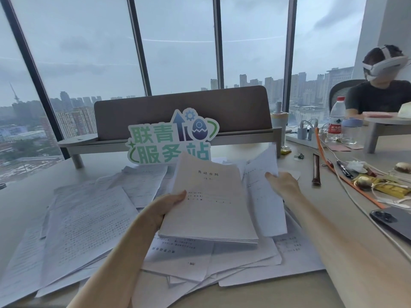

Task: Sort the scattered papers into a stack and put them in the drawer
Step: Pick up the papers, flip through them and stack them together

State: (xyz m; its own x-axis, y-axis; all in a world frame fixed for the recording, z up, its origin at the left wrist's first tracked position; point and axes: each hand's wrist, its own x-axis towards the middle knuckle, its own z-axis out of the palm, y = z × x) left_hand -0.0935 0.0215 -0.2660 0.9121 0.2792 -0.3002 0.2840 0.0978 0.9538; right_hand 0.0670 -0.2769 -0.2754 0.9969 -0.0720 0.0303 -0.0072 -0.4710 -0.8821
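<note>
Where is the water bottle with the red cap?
The bottle stands far back on the right of the desk, beside a clear cup and behind the white power strip, in front of the other person.

White sheets on a pale beige surface

The papers [89, 221] are white with rows of fine dark print; the surface [311, 292] is light beige. The sign [171, 137] shows green characters edged white, with a dark blue arrow and egg. The bottle [336, 117] wears a red cap and label; the strap [347, 181] is orange.
</note>
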